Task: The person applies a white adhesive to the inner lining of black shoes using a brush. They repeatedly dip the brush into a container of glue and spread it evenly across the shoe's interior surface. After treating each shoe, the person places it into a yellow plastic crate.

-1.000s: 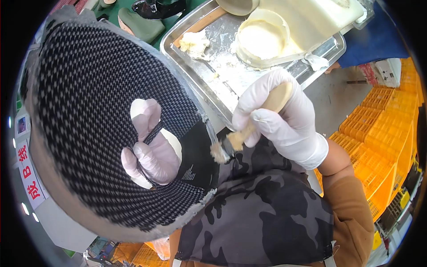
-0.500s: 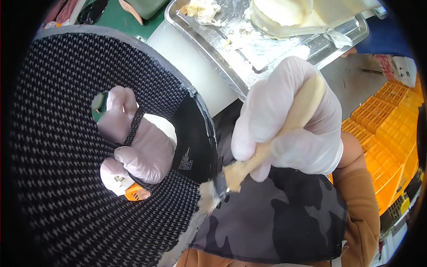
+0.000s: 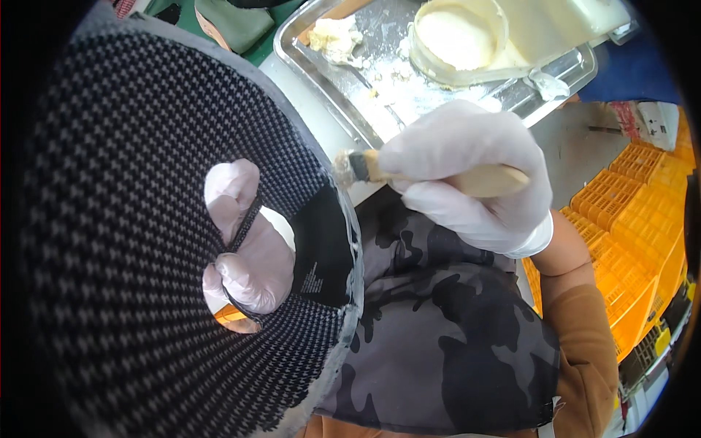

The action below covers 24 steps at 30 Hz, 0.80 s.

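Observation:
A black-and-grey houndstooth fabric piece [image 3: 131,219], which looks like a shoe upper, fills the left side, close to the camera. My gloved left hand [image 3: 252,255] shows through its opening, fingers closed around the dark rim. White paste coats the outer edge, thickest along the lower right. Beside the black lining patch [image 3: 321,244] with its small printed label, that edge curves toward my right hand. My gloved right hand [image 3: 467,175] grips a wooden-handled brush [image 3: 496,180]. Its paste-coated bristles lie at the piece's right edge; whether they touch cannot be told.
A metal tray [image 3: 321,95] at the top holds a round tub of white paste [image 3: 460,40] and crumpled clumps [image 3: 336,38]. Stacked orange crates [image 3: 613,233] stand at right. A camouflage apron [image 3: 453,343] covers my lap. Green material [image 3: 237,25] lies at the top left.
The brush has moved up along the piece's edge and swung from slanting to nearly level. My left hand and the fabric piece have shifted slightly, the hand toward the right.

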Each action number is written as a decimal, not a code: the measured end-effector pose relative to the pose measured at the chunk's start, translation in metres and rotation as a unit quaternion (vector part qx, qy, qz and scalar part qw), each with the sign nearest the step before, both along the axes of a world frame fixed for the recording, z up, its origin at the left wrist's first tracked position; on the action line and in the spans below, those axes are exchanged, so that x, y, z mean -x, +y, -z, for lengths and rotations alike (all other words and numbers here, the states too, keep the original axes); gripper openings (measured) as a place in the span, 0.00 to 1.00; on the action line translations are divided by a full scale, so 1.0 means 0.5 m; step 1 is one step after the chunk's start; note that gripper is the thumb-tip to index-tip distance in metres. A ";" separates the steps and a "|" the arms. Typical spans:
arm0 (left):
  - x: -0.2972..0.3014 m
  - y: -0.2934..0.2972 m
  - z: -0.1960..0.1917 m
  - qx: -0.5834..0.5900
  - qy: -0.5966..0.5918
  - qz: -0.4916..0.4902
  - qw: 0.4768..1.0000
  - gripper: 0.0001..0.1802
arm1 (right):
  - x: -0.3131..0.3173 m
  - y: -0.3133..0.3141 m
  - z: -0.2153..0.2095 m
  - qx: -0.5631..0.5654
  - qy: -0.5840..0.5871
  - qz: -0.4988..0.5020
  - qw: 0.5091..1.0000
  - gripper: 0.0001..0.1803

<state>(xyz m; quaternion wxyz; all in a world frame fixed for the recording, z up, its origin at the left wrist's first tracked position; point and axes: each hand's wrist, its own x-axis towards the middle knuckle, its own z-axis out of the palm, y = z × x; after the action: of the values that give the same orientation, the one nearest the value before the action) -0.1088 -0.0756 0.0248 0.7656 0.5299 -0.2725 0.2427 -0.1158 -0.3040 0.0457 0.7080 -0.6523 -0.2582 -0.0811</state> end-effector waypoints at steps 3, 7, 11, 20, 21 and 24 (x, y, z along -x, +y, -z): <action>0.016 0.000 -0.014 -0.022 0.038 0.031 0.999 0.16 | 0.009 -0.030 -0.014 -0.018 -0.006 0.069 0.997 0.08; 0.008 -0.017 -0.024 0.115 0.149 0.190 0.964 0.20 | 0.018 -0.081 0.003 -0.081 -0.032 0.256 0.963 0.14; -0.002 -0.035 -0.066 0.408 0.269 0.285 0.824 0.19 | 0.005 -0.094 0.000 -0.108 0.007 0.311 0.944 0.13; -0.010 -0.071 -0.043 0.473 0.345 0.335 0.738 0.17 | 0.027 -0.116 0.059 -0.135 0.092 0.328 0.930 0.07; -0.009 -0.073 -0.041 0.479 0.348 0.339 0.731 0.17 | 0.031 -0.118 0.059 -0.133 0.108 0.327 0.929 0.08; -0.009 -0.074 -0.034 0.473 0.347 0.337 0.737 0.17 | 0.034 -0.135 0.041 0.004 0.086 0.370 0.925 0.13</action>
<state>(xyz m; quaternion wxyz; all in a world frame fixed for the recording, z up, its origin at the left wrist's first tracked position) -0.1042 -0.1125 0.0416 0.9907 0.0209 0.0016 -0.1341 -0.1327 -0.3718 0.0250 0.6445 -0.7086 0.0631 -0.2803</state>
